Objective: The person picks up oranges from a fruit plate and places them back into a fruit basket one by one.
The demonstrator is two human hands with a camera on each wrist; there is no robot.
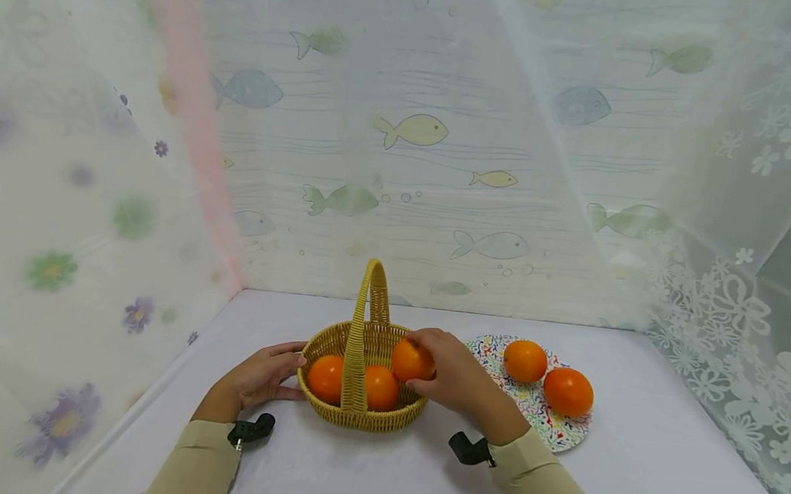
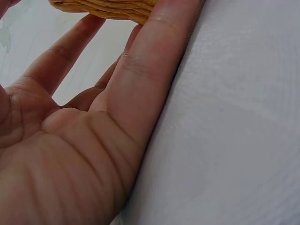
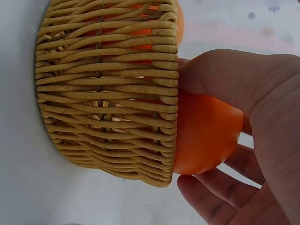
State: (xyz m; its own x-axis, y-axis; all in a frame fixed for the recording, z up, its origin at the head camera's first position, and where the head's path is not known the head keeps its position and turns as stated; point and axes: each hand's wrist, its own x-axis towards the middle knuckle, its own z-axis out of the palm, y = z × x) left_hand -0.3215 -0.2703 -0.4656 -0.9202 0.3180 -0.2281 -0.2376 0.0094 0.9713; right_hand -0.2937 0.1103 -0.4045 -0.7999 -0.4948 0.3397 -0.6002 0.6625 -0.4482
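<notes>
On the white table stands a yellow wicker basket (image 1: 385, 422) with a tall upright handle (image 1: 355, 350). Two oranges, a left one (image 1: 325, 379) and a middle one (image 1: 381, 389), lie inside it. My right hand (image 1: 459, 375) holds a third orange (image 1: 412, 360) at the basket's right rim; in the right wrist view this orange (image 3: 206, 133) is partly hidden behind the wicker wall, with thumb and fingers around it. At the basket's left side, my left hand (image 1: 261, 375) touches the wicker with extended fingers. The left wrist view shows these fingers (image 2: 140, 70) reaching to the basket's underside edge (image 2: 103, 8).
Right of the basket lies a round plate (image 1: 570, 439) with a colourful pattern, bearing two more oranges, a rear one (image 1: 525, 361) and a front one (image 1: 568, 392). A fish-print curtain (image 1: 400, 164) hangs behind the table (image 1: 354, 471), with flowered sheer cloth at both sides.
</notes>
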